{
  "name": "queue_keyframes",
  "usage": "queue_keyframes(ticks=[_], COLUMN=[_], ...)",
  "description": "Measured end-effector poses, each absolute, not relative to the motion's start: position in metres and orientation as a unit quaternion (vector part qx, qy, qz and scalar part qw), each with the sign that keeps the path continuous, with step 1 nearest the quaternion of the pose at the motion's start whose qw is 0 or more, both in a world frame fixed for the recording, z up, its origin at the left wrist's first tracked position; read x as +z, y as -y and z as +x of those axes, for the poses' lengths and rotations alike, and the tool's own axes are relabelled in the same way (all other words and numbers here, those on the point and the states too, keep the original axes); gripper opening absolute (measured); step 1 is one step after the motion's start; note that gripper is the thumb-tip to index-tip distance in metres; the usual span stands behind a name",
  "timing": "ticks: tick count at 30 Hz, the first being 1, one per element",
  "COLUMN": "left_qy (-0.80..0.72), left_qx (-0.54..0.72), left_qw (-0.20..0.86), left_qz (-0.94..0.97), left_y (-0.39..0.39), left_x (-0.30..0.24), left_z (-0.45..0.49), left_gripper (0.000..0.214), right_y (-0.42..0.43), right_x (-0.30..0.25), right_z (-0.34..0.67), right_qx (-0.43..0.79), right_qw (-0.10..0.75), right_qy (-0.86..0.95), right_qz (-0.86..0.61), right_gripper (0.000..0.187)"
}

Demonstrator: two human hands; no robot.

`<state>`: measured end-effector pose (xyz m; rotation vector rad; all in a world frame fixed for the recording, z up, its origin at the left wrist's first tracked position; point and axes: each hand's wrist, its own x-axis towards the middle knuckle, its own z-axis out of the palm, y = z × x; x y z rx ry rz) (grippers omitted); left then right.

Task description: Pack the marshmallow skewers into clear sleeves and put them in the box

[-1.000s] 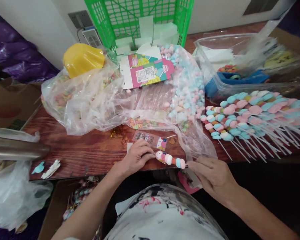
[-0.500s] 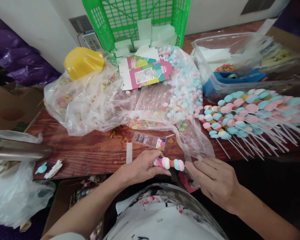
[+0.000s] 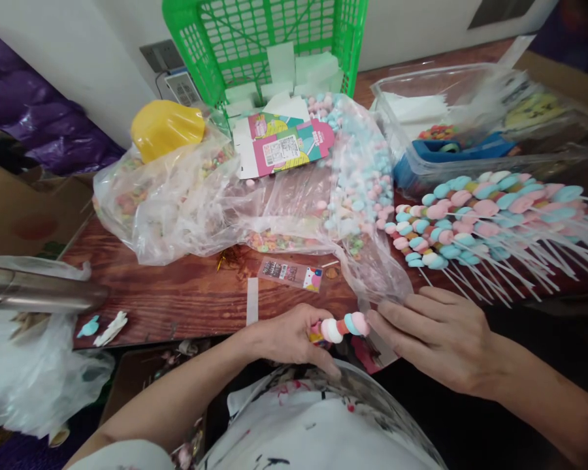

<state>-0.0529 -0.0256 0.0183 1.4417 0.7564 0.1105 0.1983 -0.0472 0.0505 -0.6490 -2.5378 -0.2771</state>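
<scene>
My left hand [image 3: 294,336] is closed around a marshmallow candy skewer [image 3: 343,326]. White, orange-red, blue and pink pieces stick out past its fingers to the right. The skewer's other end lies hidden in the hand. My right hand [image 3: 441,336] is at the pink tip, fingers bent and pressed together. What it grips, if anything, is hidden. Just below its fingertips a clear plastic piece with a pink part [image 3: 366,356] shows at the table edge. Beyond my hands lie a clear printed wrapper [image 3: 290,273] and a plastic bag of marshmallows [image 3: 357,183].
Finished marshmallow skewers [image 3: 490,215] with white sticks are piled at the right. Behind them stands a clear plastic tub [image 3: 421,176]. A green basket [image 3: 279,26] is at the back, with printed cardboard [image 3: 284,147] before it. A metal flask [image 3: 44,292] lies left.
My left hand has tipped the skewer, its right end now angled slightly upward. My right hand has stayed close to the pink tip. The view has shifted slightly.
</scene>
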Motion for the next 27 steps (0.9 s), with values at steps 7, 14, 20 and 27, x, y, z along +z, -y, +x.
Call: queue_keyframes(ticks=[7, 14, 20, 27], left_qy=[-0.384, -0.431, -0.443, -0.406], left_qx=[0.027, 0.178, 0.211, 0.124], left_qw=[0.547, 0.411, 0.381, 0.451], left_qz=[0.744, 0.784, 0.783, 0.785], left_y=[0.026, 0.026, 0.024, 0.031], left_x=[0.019, 0.02, 0.017, 0.024], left_z=[-0.044, -0.048, -0.054, -0.045], left_gripper=[0.031, 0.021, 0.016, 0.039], right_y=[0.043, 0.049, 0.065, 0.064], right_x=[0.06, 0.061, 0.072, 0.071], right_z=[0.192, 0.193, 0.186, 0.182], right_qx=[-0.041, -0.031, -0.07, -0.089], right_qw=[0.153, 0.157, 0.224, 0.216], right_qy=[0.958, 0.932, 0.919, 0.926], right_qz=[-0.239, -0.324, -0.317, -0.297], right_gripper=[0.024, 0.027, 0.027, 0.029])
